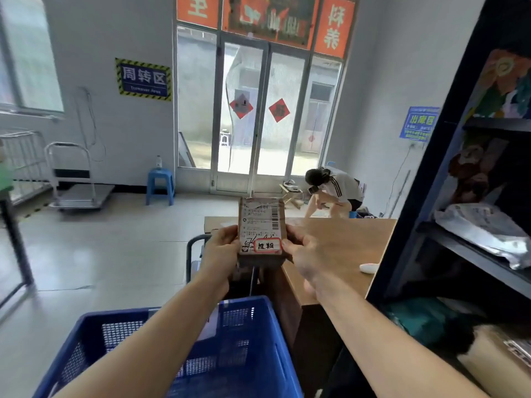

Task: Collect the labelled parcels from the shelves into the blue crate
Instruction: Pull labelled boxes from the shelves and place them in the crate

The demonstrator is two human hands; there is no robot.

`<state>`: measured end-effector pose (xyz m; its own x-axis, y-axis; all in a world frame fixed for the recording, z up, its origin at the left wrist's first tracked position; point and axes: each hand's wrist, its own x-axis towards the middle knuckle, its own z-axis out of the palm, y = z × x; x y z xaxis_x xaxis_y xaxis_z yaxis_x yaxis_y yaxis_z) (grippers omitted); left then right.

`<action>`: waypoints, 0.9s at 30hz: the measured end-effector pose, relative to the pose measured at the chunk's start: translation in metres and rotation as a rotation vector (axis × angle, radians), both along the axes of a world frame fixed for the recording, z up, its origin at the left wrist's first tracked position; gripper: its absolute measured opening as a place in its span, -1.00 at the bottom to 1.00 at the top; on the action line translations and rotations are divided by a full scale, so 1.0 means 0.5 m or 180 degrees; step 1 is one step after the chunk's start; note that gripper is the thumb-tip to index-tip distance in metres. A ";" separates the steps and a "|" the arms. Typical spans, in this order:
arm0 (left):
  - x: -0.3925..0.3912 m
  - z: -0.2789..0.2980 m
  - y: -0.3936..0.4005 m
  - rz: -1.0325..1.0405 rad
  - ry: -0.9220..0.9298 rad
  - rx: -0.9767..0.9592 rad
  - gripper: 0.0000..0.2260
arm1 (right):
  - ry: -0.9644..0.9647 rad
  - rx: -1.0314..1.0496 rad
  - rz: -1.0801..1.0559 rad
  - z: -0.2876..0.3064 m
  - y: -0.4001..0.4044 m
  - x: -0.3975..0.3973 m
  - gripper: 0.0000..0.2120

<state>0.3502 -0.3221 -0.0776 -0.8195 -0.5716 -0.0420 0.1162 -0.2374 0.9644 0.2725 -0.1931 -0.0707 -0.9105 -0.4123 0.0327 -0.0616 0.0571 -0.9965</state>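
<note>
1. A small brown parcel [261, 229] is held up at chest height, its white shipping label facing the camera, with a red-bordered sticker [267, 245] on the label's lower right corner
2. The left hand [222, 248] grips the parcel's left edge, fingers curled round behind it and thumb on the front
3. The right hand [306, 251] clamps the right edge the same way, its thumb touching the sticker's side
4. The blue crate [230, 349] sits below the forearms, its mesh walls showing; the parcel is above and beyond its far rim, not inside it
5. A wooden desk [339, 242] stands just right of the crate, with a small white object [369, 268] lying near its right edge
6. A dark shelf unit [459, 196] fills the right side, holding a silver bag [485, 231], a green bag [428, 320] lower down and a tan box [500, 360] at the bottom
7. The floor [109, 248] is pale glossy tile
8. On the far wall are glass doors [258, 116] with 2 red diamond decorations, orange panels above, and a blue sign [143, 79] with a striped border to their left
9. A blue stool [160, 185] with a bottle on it and a flat metal trolley [80, 191] stand by that wall
10. Another person [333, 191] bends over near the doors
</note>
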 end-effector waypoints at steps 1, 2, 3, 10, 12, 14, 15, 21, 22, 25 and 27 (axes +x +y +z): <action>0.005 -0.007 -0.020 0.0041 -0.0012 0.0006 -0.77 | -0.0064 -0.0002 0.0048 -0.007 -0.021 0.002 -0.67; 0.011 -0.017 -0.047 0.0089 -0.0034 0.0010 -0.77 | -0.0139 -0.0024 0.0104 -0.016 -0.048 0.007 -0.67; 0.017 -0.027 -0.071 0.0126 -0.0048 0.0012 -0.76 | -0.0189 -0.0021 0.0137 -0.025 -0.073 0.011 -0.66; 0.055 -0.095 -0.200 0.0337 -0.0208 0.0251 -0.79 | -0.0430 0.0080 0.0298 -0.099 -0.219 0.030 -0.65; 0.058 -0.119 -0.230 0.0402 -0.0285 0.0274 -0.79 | -0.0495 0.0149 0.0364 -0.126 -0.253 0.027 -0.64; 0.056 -0.147 -0.258 0.0468 -0.0348 0.0309 -0.80 | -0.0526 0.0226 0.0428 -0.155 -0.283 0.021 -0.64; 0.053 -0.161 -0.271 0.0505 -0.0383 0.0345 -0.80 | -0.0534 0.0277 0.0461 -0.169 -0.297 0.018 -0.64; 0.021 -0.258 -0.353 0.0679 -0.0747 0.0450 -0.75 | -0.0727 0.0518 0.0687 -0.247 -0.377 -0.018 -0.64; 0.016 -0.273 -0.366 0.0714 -0.0794 0.0469 -0.74 | -0.0773 0.0579 0.0731 -0.262 -0.392 -0.027 -0.64; -0.002 -0.320 -0.402 0.0804 -0.0962 0.0498 -0.74 | -0.0898 0.0788 0.0836 -0.314 -0.436 -0.056 -0.63; -0.015 -0.356 -0.425 0.0878 -0.1087 0.0494 -0.73 | -0.0990 0.0889 0.0926 -0.347 -0.463 -0.074 -0.63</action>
